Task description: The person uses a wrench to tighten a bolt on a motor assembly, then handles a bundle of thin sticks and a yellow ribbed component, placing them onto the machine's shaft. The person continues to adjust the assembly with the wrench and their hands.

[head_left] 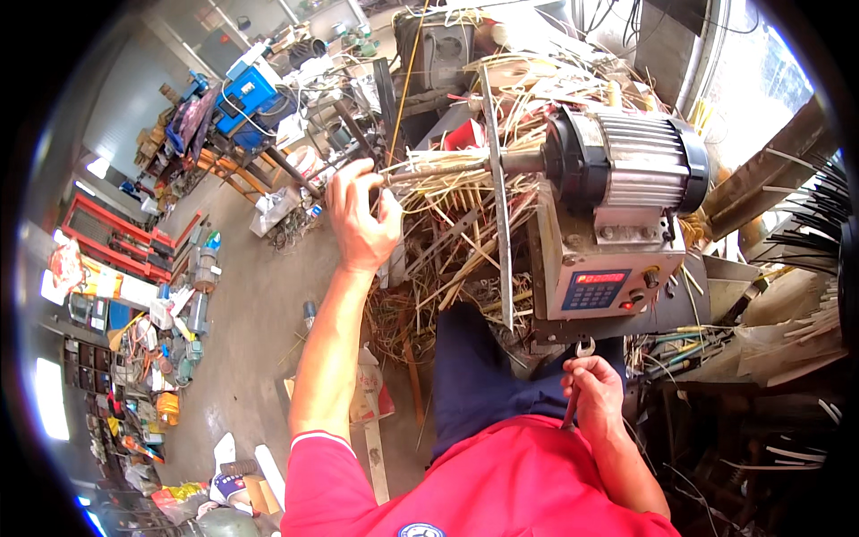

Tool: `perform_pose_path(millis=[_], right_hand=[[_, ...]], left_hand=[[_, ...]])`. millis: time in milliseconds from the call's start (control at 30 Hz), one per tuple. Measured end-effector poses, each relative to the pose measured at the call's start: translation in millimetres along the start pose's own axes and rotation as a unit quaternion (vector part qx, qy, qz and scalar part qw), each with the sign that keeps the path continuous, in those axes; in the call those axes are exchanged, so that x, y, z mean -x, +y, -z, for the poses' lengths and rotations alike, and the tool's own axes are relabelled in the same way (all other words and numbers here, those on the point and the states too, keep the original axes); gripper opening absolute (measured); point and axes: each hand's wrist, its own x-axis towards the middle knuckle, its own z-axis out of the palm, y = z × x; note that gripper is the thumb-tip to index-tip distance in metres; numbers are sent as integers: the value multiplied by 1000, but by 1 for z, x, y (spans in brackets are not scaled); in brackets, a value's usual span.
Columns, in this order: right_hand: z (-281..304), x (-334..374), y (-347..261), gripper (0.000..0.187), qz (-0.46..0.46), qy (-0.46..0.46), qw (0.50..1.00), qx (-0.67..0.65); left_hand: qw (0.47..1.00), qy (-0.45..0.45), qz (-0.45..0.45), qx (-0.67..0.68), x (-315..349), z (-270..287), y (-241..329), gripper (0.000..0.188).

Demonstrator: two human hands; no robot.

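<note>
A silver and black electric motor lies sideways on a metal control box with a keypad and a lit red display. From the motor a metal shaft runs left, passing through a thin flat plate seen edge-on. My left hand reaches out to the shaft's far left end, its thumb and fingers curled round the tip; anything small inside the fingers is hidden. Close to my lap, my right hand is closed round an open-end wrench, whose jaw points up just below the box.
Piled thin strips lie under and behind the shaft. Black bristle-like rods stick out at the right. A red metal frame and a blue machine stand farther left, with tools and parts heaped along the left wall.
</note>
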Motion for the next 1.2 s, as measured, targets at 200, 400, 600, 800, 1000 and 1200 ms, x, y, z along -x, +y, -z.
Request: perform_pose_path(millis=[200,400,600,800,1000,1200], right_hand=[[0,2,3,4,13,-6,1000,-3],[-1,-3,-2,3,6,-6,1000,3],[0,1,4,4,-5,-7,1000,-3],[-3,-2,2,3,6,-6,1000,-2],[-2,-2,6,2,17,-11,1000,-3],[-2,0,1,3,3,-9,1000,15]], left_hand=[[999,-22,-29,-16,3,-1,0,31],[999,-28,-31,-10,5,-6,1,34],[1000,-23,-18,-6,1,-11,2,31],[998,-66,-7,1,-6,-14,2,27],[997,-72,4,-20,-10,-19,1,25],[998,-9,-7,69,-17,-11,-3,20]])
